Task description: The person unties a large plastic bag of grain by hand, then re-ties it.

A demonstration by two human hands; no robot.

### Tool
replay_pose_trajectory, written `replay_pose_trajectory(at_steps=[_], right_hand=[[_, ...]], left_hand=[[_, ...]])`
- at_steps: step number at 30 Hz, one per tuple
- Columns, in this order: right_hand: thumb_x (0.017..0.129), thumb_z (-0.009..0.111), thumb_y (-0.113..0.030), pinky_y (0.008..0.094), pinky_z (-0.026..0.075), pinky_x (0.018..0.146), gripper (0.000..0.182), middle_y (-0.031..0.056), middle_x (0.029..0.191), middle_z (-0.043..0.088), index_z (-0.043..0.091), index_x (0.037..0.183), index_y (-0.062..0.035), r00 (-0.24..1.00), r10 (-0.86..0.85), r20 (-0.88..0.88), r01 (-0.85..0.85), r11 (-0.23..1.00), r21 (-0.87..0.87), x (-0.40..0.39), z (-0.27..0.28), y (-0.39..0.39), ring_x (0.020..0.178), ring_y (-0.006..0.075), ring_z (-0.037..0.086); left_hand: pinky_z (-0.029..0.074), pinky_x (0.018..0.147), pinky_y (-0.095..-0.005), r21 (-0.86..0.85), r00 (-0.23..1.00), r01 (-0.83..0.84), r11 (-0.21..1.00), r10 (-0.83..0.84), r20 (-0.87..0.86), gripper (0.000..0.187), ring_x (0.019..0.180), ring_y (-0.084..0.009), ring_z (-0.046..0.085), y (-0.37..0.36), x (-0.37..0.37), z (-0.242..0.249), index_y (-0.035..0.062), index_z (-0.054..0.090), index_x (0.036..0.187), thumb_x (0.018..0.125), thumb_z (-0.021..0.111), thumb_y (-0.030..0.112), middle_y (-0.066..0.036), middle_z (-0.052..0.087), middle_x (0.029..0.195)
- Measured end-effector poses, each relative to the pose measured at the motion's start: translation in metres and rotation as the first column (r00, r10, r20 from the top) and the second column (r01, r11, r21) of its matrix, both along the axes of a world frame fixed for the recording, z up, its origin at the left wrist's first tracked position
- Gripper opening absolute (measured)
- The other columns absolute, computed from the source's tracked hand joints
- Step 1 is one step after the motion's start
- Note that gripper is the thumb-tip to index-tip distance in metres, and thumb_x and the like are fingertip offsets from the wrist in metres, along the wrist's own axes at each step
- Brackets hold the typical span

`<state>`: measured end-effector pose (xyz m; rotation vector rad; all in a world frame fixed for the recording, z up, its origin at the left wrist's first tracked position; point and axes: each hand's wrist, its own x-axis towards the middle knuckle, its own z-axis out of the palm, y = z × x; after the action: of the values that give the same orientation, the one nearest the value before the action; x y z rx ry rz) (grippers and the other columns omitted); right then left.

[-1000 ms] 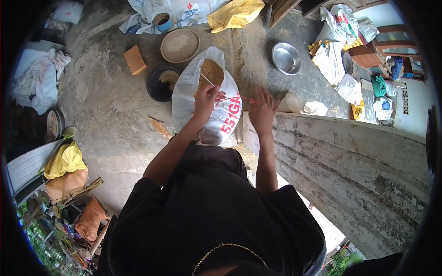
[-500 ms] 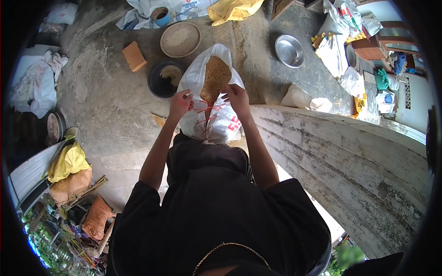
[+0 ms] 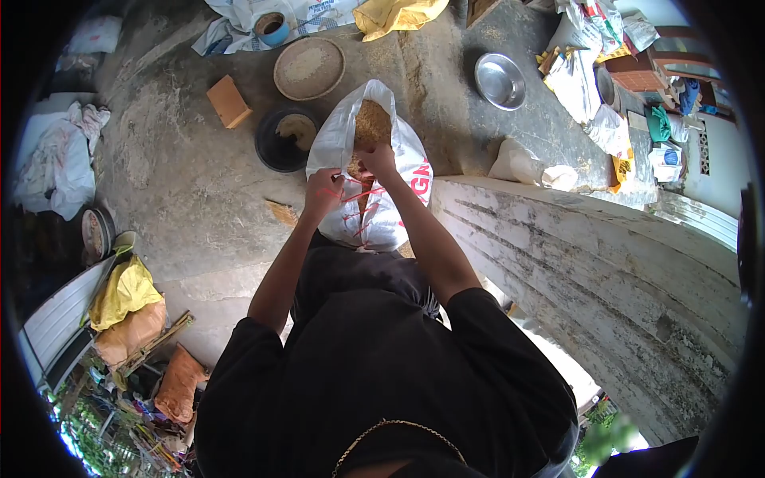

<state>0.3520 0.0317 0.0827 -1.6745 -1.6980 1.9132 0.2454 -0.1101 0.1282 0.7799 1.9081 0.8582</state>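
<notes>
The left hand (image 3: pixel 324 190) is gripping the edge of the woven sack (image 3: pixel 413 151) while the right hand (image 3: pixel 378 161), its hold impossible to tell, is seemingly working the red cord (image 3: pixel 364 193), calling for a steady edge.

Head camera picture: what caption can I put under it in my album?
Left hand and right hand at the mouth of a white sack, red string strung across, grain-like stuff inside.
</notes>
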Motion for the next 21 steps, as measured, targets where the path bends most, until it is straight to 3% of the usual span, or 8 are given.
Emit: replay_pose_trajectory(at_steps=[2, 4, 7, 8, 10, 15, 17, 21], right_hand=[[0.079, 0.07, -0.013, 0.0316, 0.059, 0.049, 0.024, 0.0153, 0.072, 0.066, 0.065, 0.081, 0.0106, 0.999, -0.031, 0.009, 0.031, 1.0, -0.006, -0.001, 0.004, 0.0, 0.054, 0.0217, 0.066], [0.078, 0.071, -0.012, 0.0315, 0.058, 0.047, 0.024, 0.016, 0.072, 0.066, 0.064, 0.081, 0.0105, 0.998, -0.062, 0.002, 0.06, 0.973, -0.225, -0.009, 0.013, -0.005, 0.054, 0.0226, 0.066], [0.077, 0.072, -0.011, 0.0313, 0.058, 0.046, 0.023, 0.0167, 0.071, 0.065, 0.064, 0.08, 0.0107, 0.997, -0.081, -0.007, 0.075, 0.945, -0.318, -0.02, 0.015, -0.015, 0.054, 0.0236, 0.066], [0.077, 0.071, -0.007, 0.0313, 0.057, 0.045, 0.02, 0.0166, 0.071, 0.065, 0.063, 0.082, 0.0109, 1.0, -0.02, 0.01, 0.022, 0.962, -0.272, -0.022, -0.001, -0.016, 0.055, 0.0235, 0.067], [0.077, 0.07, -0.005, 0.0315, 0.057, 0.045, 0.018, 0.0165, 0.071, 0.065, 0.063, 0.084, 0.0102, 0.996, -0.087, -0.032, 0.077, 0.971, -0.224, -0.019, 0.001, -0.02, 0.055, 0.0234, 0.067], [0.073, 0.062, 0.001, 0.0318, 0.056, 0.05, 0.012, 0.0158, 0.064, 0.066, 0.064, 0.083, 0.0073, 0.974, -0.203, -0.097, 0.199, 0.979, -0.045, -0.003, 0.002, -0.026, 0.055, 0.0223, 0.068], [0.075, 0.061, -0.003, 0.0349, 0.056, 0.056, 0.014, 0.019, 0.066, 0.066, 0.064, 0.084, 0.0071, 0.979, -0.189, -0.08, 0.198, 0.972, 0.124, -0.001, 0.011, -0.034, 0.055, 0.0235, 0.068], [0.076, 0.061, -0.006, 0.0381, 0.055, 0.063, 0.015, 0.0214, 0.071, 0.067, 0.064, 0.085, 0.0054, 0.978, -0.207, -0.042, 0.21, 0.942, 0.261, 0.0, 0.009, -0.04, 0.06, 0.028, 0.068]], left_hand=[[0.051, 0.051, -0.0332, -0.007, 1.0, -0.006, 1.0, 0.006, -0.008, 0.027, 0.049, -0.0206, 0.064, 0.002, -0.003, 0.003, -0.0045, 0.066, 0.104, 0.086, 0.059, 0.015, -0.014, 0.064, 0.059], [0.044, 0.039, -0.0287, -0.018, 0.988, -0.134, 0.991, 0.135, 0.078, 0.028, 0.043, -0.0127, 0.055, 0.001, -0.004, 0.01, -0.0076, 0.062, 0.109, 0.088, 0.058, 0.01, -0.01, 0.06, 0.057], [0.044, 0.039, -0.0282, -0.047, 0.986, -0.124, 0.991, 0.128, 0.102, 0.029, 0.044, -0.0128, 0.057, 0.0, -0.006, 0.014, -0.0077, 0.062, 0.109, 0.088, 0.058, 0.011, -0.01, 0.06, 0.057], [0.044, 0.039, -0.0282, -0.049, 0.987, -0.127, 0.991, 0.131, 0.097, 0.029, 0.044, -0.0128, 0.057, -0.002, -0.006, 0.009, -0.0077, 0.062, 0.109, 0.088, 0.058, 0.011, -0.01, 0.06, 0.057], [0.053, 0.058, -0.035, -0.053, 0.992, -0.102, 0.993, 0.098, -0.081, 0.03, 0.058, -0.0235, 0.067, -0.003, -0.003, 0.0, -0.004, 0.066, 0.103, 0.084, 0.06, 0.018, -0.017, 0.066, 0.066], [0.053, 0.066, -0.0383, -0.098, 0.993, -0.047, 0.994, 0.035, -0.116, 0.028, 0.067, -0.0305, 0.068, 0.004, 0.006, 0.022, -0.0002, 0.069, 0.097, 0.083, 0.059, 0.021, -0.02, 0.067, 0.071], [0.053, 0.069, -0.0397, -0.092, 0.987, -0.003, 0.996, -0.012, -0.159, 0.027, 0.07, -0.0332, 0.068, 0.006, 0.006, 0.02, 0.0013, 0.07, 0.095, 0.083, 0.058, 0.022, -0.02, 0.067, 0.073], [0.052, 0.075, -0.0423, -0.09, 0.97, 0.063, 0.994, -0.082, -0.23, 0.025, 0.079, -0.0361, 0.067, 0.012, 0.005, 0.013, 0.0034, 0.071, 0.091, 0.081, 0.059, 0.022, -0.021, 0.067, 0.078]])
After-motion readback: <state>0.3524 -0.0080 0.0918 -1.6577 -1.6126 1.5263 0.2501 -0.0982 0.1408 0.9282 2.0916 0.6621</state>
